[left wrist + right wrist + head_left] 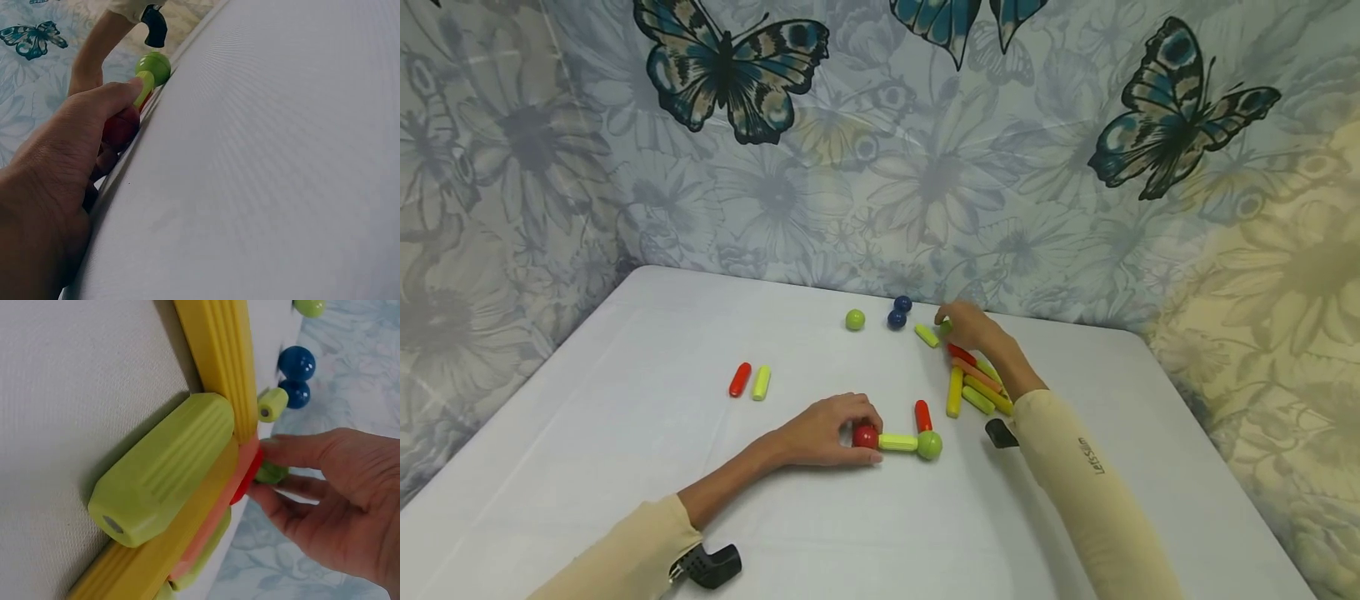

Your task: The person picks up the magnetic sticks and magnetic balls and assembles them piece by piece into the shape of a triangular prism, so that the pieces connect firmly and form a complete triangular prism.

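Note:
My left hand (829, 431) grips a red ball (865, 437) on the white table, thumb on the near side and fingers curled round the far side. From that ball a ribbed light-green rod (898, 442) runs right to a green ball (929, 445). A short red rod (922, 415) points away from the green ball toward the back. Farther back, my right hand (973, 327) pinches a small green piece (272, 472) between thumb and fingers, partly hidden by them. Just left of those fingers lies a loose light-green rod (927, 335).
Below my right hand is a pile of yellow rods (954, 392), with orange, red and green ones. Two dark blue balls (897, 319) and another green ball (855, 319) sit at the back. Left of centre lie a red rod (740, 379) and a yellow-green rod (761, 382).

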`<state>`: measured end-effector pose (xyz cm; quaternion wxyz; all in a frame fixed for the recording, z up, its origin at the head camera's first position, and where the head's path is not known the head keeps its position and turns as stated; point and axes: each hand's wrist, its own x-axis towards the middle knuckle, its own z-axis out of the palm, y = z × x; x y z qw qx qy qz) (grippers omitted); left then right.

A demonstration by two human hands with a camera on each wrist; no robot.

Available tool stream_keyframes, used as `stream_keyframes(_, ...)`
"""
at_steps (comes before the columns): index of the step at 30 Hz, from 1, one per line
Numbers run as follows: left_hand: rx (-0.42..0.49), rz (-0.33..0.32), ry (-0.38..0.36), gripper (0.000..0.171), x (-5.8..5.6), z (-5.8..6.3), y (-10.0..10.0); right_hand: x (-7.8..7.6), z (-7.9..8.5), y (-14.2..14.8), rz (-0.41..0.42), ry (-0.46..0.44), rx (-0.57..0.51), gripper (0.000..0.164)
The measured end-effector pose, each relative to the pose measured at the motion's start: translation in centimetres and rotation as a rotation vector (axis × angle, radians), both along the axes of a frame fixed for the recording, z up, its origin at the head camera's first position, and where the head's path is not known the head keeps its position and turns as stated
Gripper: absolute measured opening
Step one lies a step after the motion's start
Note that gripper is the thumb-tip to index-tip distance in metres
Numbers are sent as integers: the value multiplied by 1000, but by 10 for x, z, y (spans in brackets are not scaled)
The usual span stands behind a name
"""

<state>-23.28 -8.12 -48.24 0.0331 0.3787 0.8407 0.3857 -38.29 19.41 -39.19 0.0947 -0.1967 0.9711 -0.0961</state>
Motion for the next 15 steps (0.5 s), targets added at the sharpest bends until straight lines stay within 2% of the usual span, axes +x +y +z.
stream_keyframes(6, -8, 11, -11, 27, 0, -2, -2, 15, 6, 0, -40, 1, -80, 39)
stream_keyframes(10, 1, 13, -13, 24, -1, -3, -2, 39, 16, -2, -9, -20, -155, 35)
stream_keyframes(15, 8, -4, -13, 25, -2, -2, 0, 75, 21, -10, 7, -154, -192, 31)
